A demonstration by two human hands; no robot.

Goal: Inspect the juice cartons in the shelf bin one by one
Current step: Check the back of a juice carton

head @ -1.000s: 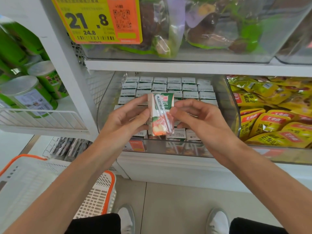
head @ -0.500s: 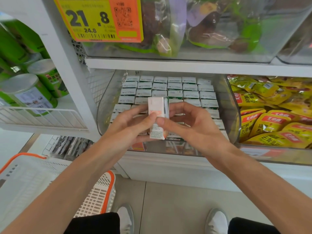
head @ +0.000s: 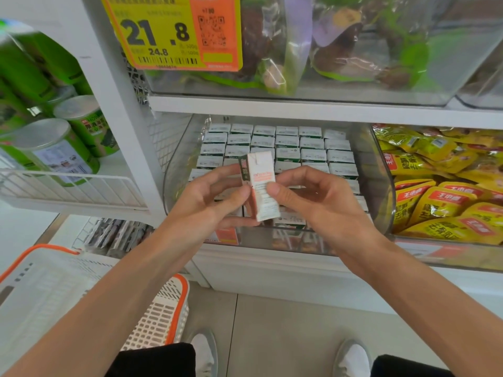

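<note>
One juice carton (head: 262, 186) is held upright, slightly tilted, above the front of the clear shelf bin (head: 174, 170), w/ its white and orange text panel facing the camera. L hand (head: 209, 202) pinches its left edge, thumb in front, fingers curled behind; R hand (head: 313, 202) pinches the right side the same way. Below and behind, rows of cartons (head: 285, 144) stand packed in the bin, tops up; both hands hide the front rows. Yellow snack packets (head: 441, 197) fill the next bin to the right. Bagged goods (head: 340, 50) and a yellow price tag (head: 174, 31) sit on the shelf above. Green canisters (head: 54, 148) stand at left; a white basket (head: 54, 289) w/ orange rim is lower left.
</note>
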